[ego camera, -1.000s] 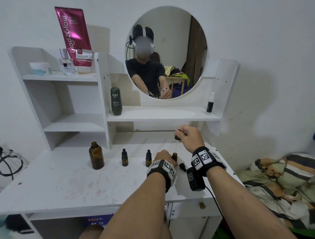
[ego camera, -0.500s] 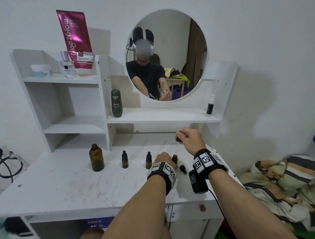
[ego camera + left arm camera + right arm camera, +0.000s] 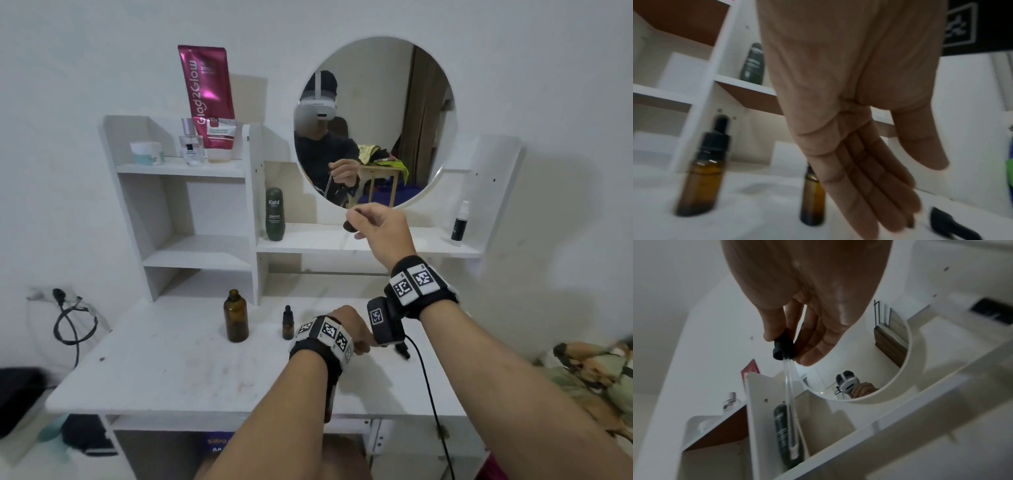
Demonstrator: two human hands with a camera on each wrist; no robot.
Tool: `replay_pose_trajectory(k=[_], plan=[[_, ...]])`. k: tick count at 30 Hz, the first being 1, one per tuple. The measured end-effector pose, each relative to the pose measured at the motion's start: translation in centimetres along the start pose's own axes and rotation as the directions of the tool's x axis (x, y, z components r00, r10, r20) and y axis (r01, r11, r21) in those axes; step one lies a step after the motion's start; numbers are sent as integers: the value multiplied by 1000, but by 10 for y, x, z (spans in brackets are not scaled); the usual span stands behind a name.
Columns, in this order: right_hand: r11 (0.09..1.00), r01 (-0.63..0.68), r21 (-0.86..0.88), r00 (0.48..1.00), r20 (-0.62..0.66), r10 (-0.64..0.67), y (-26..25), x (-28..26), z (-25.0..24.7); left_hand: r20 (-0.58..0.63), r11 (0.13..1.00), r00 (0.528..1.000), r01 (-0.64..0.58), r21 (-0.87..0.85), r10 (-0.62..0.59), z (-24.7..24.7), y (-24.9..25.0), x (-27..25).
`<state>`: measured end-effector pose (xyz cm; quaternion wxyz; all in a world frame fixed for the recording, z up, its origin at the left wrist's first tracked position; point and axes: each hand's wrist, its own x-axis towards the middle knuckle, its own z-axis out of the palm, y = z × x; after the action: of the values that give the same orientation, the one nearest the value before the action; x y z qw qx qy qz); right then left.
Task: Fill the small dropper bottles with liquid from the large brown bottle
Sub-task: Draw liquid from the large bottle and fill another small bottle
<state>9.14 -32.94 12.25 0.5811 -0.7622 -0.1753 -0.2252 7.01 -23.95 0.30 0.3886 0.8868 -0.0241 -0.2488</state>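
On the white dressing table (image 3: 164,370), the large brown bottle (image 3: 236,320) is being left standing upright and uncapped, near the foot of the white shelf unit (image 3: 251,212). Just to its right, a small dropper bottle (image 3: 287,322) with its black dropper cap on is being kept upright; in the left wrist view the same capped bottle (image 3: 704,175) is being seen at the left, with a second small brown bottle (image 3: 812,199) standing beside the fingers and partly hidden by them, so that its top cannot be made out.

The left hand (image 3: 349,329) is being held low over the table, just right of the capped dropper bottle. Its fingers (image 3: 869,194) are being held straight and together, pointing down toward the tabletop, with nothing gripped; whether the second bottle is being touched cannot be told. A loose black dropper cap (image 3: 949,225) is lying on the table to the right of those fingers.

The right hand (image 3: 383,228) is being raised well above the table, in front of the lower edge of the round mirror (image 3: 424,113). A long dropper (image 3: 786,369) is being pinched by its black rubber bulb between thumb and fingertips, with the clear glass tube hanging down from it.

A dark green bottle (image 3: 275,214) is standing on the middle shelf.
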Motion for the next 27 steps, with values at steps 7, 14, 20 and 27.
replay_pose_trajectory(k=[7,14,20,27], plan=[[999,-20,37,988,153,14,-16,7,103,32,944,945,328,-35,-326,-91,-77,-68],[999,16,-42,963,270,-4,-25,-7,165,-516,939,803,343,-10,-299,-143,-162,-71],[992,45,-121,954,299,-7,-21,-10,183,-516,981,837,115,-157,-180,-136,-172,-53],[952,35,-303,891,441,108,4,-19,192,-545,965,818,45,-259,-185,-129,-178,-45]])
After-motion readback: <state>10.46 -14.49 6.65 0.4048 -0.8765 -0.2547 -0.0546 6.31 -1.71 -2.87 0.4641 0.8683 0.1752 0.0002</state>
